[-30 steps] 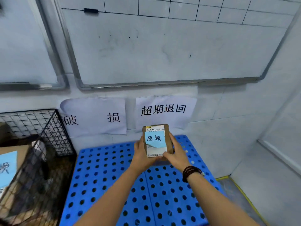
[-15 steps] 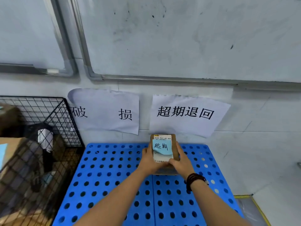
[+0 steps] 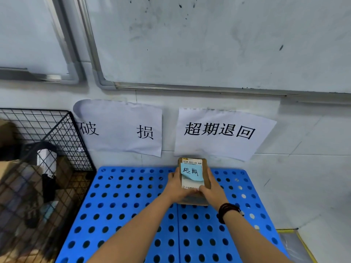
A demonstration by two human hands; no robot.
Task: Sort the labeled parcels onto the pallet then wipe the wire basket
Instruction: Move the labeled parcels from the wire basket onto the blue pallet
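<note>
Both hands, left hand [image 3: 177, 186] and right hand [image 3: 212, 188], clasp the brown parcel [image 3: 207, 173] (blue note on top), fingers [image 3: 211, 176] curled round its sides, on the blue pallet [image 3: 123, 205].

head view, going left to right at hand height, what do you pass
wire basket → left hand → parcel → right hand. The pallet spans under the hands and the parcel, so it is left out.

Your left hand [image 3: 177, 188] and right hand [image 3: 213, 190] hide the near end of the box [image 3: 206, 165]. The print on its label [image 3: 191, 161] is too tiny to read. The basket [image 3: 57, 130] runs off the left edge.
</note>
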